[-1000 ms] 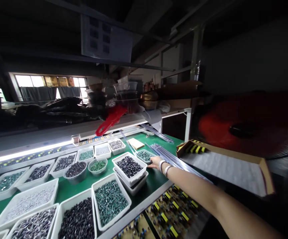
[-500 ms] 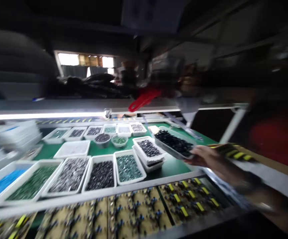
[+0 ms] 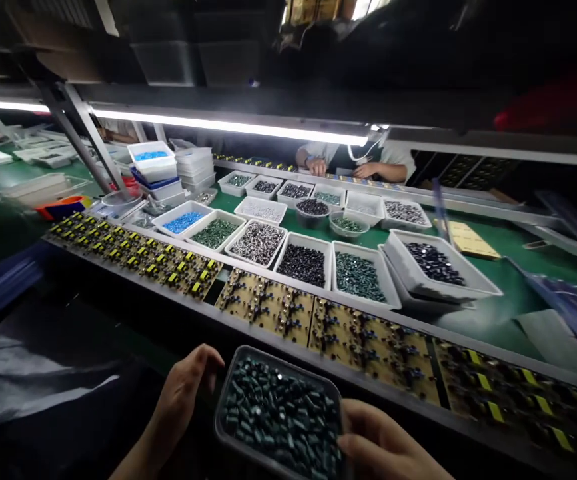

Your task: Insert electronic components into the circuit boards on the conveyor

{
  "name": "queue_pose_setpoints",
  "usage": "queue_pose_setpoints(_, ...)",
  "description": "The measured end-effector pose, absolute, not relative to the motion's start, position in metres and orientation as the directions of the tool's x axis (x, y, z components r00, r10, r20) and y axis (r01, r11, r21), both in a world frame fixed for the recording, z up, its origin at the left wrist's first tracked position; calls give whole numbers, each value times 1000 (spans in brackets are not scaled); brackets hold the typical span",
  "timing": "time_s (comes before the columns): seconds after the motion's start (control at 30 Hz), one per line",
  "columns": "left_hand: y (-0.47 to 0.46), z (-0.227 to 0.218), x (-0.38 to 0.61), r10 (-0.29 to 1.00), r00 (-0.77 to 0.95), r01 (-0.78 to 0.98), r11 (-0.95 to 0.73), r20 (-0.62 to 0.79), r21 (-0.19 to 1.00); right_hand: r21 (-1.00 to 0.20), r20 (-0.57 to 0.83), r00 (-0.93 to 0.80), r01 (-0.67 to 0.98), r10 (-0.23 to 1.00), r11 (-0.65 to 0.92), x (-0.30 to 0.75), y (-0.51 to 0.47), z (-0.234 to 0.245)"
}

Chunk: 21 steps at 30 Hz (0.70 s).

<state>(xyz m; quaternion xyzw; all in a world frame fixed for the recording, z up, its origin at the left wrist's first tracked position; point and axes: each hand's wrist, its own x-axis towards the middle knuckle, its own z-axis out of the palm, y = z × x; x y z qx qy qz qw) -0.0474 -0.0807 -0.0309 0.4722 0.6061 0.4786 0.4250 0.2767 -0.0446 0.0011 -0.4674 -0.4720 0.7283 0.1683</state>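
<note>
Dozens of loose dark green cylindrical components (image 3: pixel 281 413) fill a shallow black plastic tray (image 3: pixel 218 427), held just short of some circuit boards (image 3: pixel 368 347), its long axis dipping rightward. Light but shifty, it seems best held level by the rim. The left hand (image 3: pixel 186 400) spreads its fingers near one corner and the right hand (image 3: pixel 383 443) curls at the opposite rim; any clamping cannot be told.

Between my left hand (image 3: pixel 188 393) and my right hand (image 3: pixel 383 440), a smoke-grey plastic tray (image 3: pixel 217 417) holds dark teal capacitors (image 3: pixel 278 413). Beyond lie tan circuit boards (image 3: pixel 268 310) with black-and-yellow banded transformers (image 3: pixel 201 275); white trays (image 3: pixel 154 227) hold blue, green, silver and black components on a green bench mat (image 3: pixel 493 300). A co-worker's white sleeves (image 3: pixel 398 160) show farther off.
</note>
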Motion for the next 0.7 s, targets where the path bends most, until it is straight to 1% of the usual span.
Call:
queue_pose_setpoints(0.07, -82, -29, -55, 979, -132, 138, 172, -154, 976, -830, -537, -535, 197, 652, -522, 255, -42, -9)
queue_pose_setpoints(0.13, -81, -32, -59, 976, -120, 158, 198, -180, 967, -839, -528, -562, 229, 637, -494, 244, -35, -14)
queue_pose_setpoints(0.17, -80, -34, -59, 976, -127, 186, 197, -175, 963, -858, -508, -577, 276, 640, -432, 244, -31, -14)
queue_pose_setpoints(0.2, -79, -36, -59, 977, -136, 220, 189, -162, 957, -875, -483, -590, 355, 647, -329, 245, -27, -13)
queue_pose_setpoints(0.23, -77, -38, -58, 980, -141, 256, 175, -143, 951, -872, -449, -594, 455, 668, -181, 247, -22, -10)
queue_pose_setpoints(0.27, -75, -39, -57, 982, -147, 292, 156, -116, 944, -830, -399, -584, 557, 706, -8, 250, -19, -6)
queue_pose_setpoints(0.3, -74, -41, -55, 985, -152, 327, 133, -87, 936, -749, -327, -566, 643, 757, 157, 252, -15, -2)
queue_pose_setpoints(0.33, -72, -41, -53, 987, -154, 358, 106, -53, 928, -655, -238, -552, 699, 799, 288, 252, -13, 3)
queue_pose_setpoints(0.37, -71, -42, -52, 987, -158, 387, 79, -19, 919, -574, -145, -554, 721, 820, 387, 249, -11, 7)
queue_pose_setpoints(0.4, -70, -42, -50, 987, -161, 413, 55, 13, 909, -517, -56, -577, 715, 815, 471, 243, -9, 10)
queue_pose_setpoints(0.47, -69, -43, -49, 985, -164, 452, 25, 55, 892, -431, 67, -665, 653, 744, 623, 223, -5, 13)
queue_pose_setpoints(0.53, -68, -43, -49, 984, -157, 484, 7, 79, 875, -318, 116, -750, 593, 651, 739, 198, 0, 13)
queue_pose_setpoints(0.57, -67, -44, -51, 985, -144, 505, -9, 95, 863, -252, 123, -772, 583, 623, 772, 186, 2, 12)
queue_pose_setpoints(0.63, -66, -44, -56, 985, -96, 561, -68, 146, 825, -140, 108, -796, 581, 595, 802, 169, 6, 10)
queue_pose_setpoints(0.7, -64, -44, -63, 973, -46, 635, -147, 227, 759, -67, 89, -810, 576, 580, 815, 160, 8, 7)
